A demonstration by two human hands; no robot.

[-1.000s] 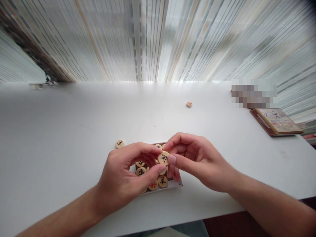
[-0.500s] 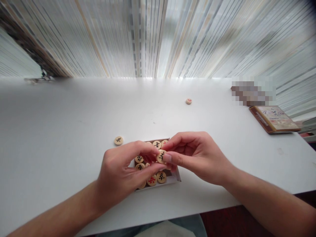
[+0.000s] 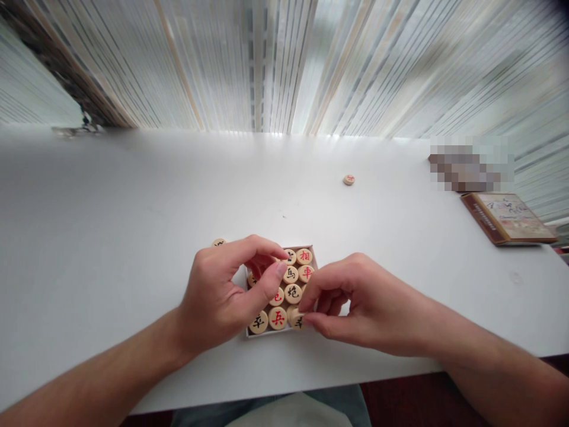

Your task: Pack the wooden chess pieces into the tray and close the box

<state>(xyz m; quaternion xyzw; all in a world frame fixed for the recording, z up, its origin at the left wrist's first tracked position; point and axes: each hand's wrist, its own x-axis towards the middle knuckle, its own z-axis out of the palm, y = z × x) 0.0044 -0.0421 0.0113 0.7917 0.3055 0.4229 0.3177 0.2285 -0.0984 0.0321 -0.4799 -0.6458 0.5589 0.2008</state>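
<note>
My right hand (image 3: 358, 302) pinches a round wooden Chinese chess piece (image 3: 297, 316) between thumb and forefinger, at the near right of a shallow box (image 3: 249, 335). Rows of pieces with red or black characters fill much of the box, among them a red piece (image 3: 278, 318) and a black-marked piece (image 3: 293, 293). Over the box's left side hovers my left hand (image 3: 226, 290), its thumb and forefinger slightly apart with no piece visible between them. It hides part of the box. One loose black-marked piece (image 3: 219, 242) lies just beyond that hand, partly covered.
Farther back on the white table (image 3: 111, 237) lies a red-marked piece (image 3: 349, 179). A flat printed box (image 3: 509, 218) rests at the right, with a blurred-out object (image 3: 464, 168) behind it. Striped curtains (image 3: 284, 65) hang along the back edge.
Both hands were together around a black-marked piece above the box; they have moved apart. My right hand has come down toward the near right of the box, and my left hand has let go.
</note>
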